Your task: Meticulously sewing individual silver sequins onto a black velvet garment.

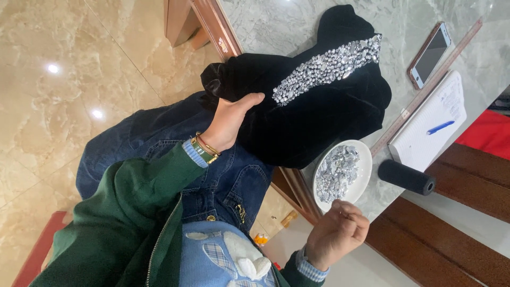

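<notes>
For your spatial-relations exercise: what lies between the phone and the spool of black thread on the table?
In the head view, between the phone and the spool of black thread lie a long ruler and a white notepad with a blue pen on it.

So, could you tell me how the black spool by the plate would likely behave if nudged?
The black spool lies on its side on the marble table, so it would probably roll. It looks small and likely light. The polished top may let it slide too.

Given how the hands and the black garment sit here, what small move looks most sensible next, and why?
Probably bring the right hand over to the black velvet garment. Its fingers are pinched together just below the white plate of rhinestones, while the left hand grips the fabric beside the rhinestone band. What it pinches is too small to see.
</notes>
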